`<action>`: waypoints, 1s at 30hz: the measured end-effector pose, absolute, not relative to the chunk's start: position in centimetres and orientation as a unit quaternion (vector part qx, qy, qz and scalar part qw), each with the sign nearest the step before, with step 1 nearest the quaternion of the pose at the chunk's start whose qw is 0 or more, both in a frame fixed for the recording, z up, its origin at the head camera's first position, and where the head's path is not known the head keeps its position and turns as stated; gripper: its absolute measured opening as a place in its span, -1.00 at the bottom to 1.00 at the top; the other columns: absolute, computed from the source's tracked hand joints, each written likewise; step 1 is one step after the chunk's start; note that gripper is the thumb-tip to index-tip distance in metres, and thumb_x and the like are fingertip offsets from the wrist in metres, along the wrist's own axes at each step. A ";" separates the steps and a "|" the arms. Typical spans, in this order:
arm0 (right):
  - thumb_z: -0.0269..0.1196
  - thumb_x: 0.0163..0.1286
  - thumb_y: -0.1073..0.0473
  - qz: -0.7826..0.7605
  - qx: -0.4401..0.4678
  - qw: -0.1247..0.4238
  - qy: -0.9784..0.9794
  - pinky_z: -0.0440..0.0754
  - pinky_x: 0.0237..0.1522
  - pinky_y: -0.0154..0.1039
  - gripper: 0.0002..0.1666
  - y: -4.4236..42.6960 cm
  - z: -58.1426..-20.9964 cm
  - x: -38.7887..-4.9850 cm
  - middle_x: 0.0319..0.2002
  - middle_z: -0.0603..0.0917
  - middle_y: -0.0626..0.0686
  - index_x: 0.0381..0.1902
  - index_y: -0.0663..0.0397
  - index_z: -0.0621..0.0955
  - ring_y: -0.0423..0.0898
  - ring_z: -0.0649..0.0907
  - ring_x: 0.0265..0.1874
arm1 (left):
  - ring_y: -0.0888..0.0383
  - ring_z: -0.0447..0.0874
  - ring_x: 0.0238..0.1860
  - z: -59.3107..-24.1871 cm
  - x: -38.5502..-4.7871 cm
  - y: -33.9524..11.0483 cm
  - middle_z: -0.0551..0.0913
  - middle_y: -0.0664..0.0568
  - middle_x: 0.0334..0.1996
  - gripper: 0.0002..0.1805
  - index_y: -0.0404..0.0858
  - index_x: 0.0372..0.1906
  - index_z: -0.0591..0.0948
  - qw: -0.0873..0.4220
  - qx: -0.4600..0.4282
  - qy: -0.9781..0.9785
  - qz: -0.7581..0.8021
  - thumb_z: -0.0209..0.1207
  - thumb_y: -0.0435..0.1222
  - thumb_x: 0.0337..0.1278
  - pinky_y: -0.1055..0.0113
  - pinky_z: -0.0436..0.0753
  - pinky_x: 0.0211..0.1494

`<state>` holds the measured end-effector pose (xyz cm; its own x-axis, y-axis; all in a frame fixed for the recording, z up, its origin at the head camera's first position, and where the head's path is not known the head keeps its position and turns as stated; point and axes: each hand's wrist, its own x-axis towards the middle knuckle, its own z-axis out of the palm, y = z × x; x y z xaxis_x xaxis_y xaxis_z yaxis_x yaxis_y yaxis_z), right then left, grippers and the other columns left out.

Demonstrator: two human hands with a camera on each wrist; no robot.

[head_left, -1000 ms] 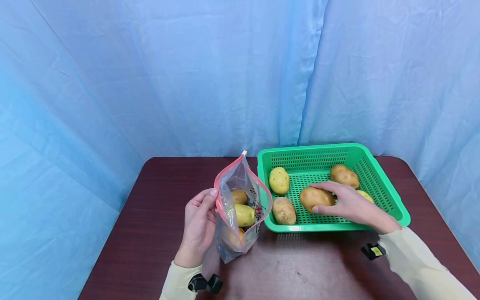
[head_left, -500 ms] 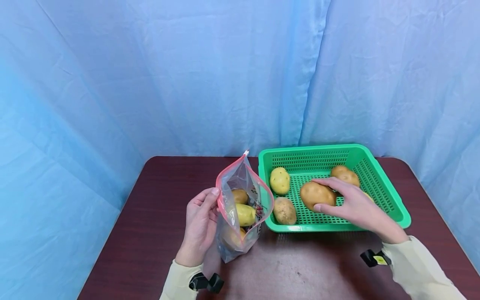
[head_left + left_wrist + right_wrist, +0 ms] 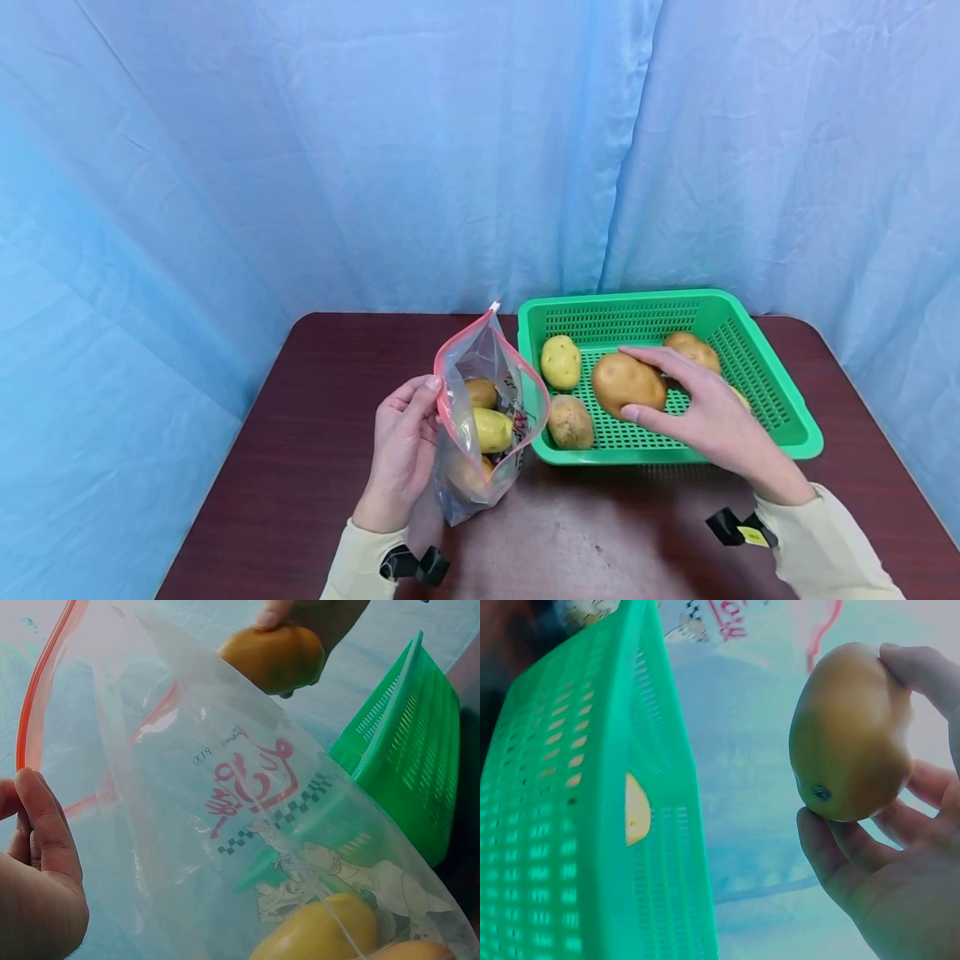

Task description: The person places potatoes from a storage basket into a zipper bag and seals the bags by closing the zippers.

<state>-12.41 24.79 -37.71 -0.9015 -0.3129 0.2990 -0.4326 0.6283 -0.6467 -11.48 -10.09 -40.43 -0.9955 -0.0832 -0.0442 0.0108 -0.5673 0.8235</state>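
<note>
Two hands are at work over a dark counter (image 3: 322, 400). At the left, the left hand (image 3: 405, 450) pinches the pink rim of a clear bag (image 3: 517, 417) between thumb and fingers; the bag's mouth is spread, and three potatoes show inside: a brown one (image 3: 481, 392) at the back, a yellow one (image 3: 492, 430) in the middle and a nearest one (image 3: 476, 477), blurred by the plastic. Just to the right of the bag sits a green basket (image 3: 637, 457). Along its left side lie a knobbly yellow potato (image 3: 560, 362) and, nearer, a rough tan potato (image 3: 571, 422). Next comes the large brown potato (image 3: 628, 386), held above the basket floor by the right hand (image 3: 708, 417), thumb on the near side and fingers round the far side. The key relation, as I judge it: this potato lies to the right of the bag's mouth, across the basket's left wall, its long axis running roughly left to right, one blunt end facing the bag. The right hand has the potato; the left hand is nearer the bag. Farther right in the basket lie another brown potato (image 3: 692, 350) and a mostly hidden yellow piece (image 3: 741, 397).
</note>
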 end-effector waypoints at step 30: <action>0.49 0.13 0.53 0.531 0.276 0.098 -0.795 0.56 0.19 -0.41 -0.10 20.2 -34.8 -10.5 0.26 0.60 -0.01 0.43 0.01 0.51 -0.17 0.61 0.18 | 0.28 0.58 -0.49 -40.6 -11.5 -9.2 0.66 0.07 -0.47 -0.82 -0.24 -0.28 0.73 0.019 0.042 -0.457 -0.888 0.16 -0.47 0.39 0.52 0.57 -0.41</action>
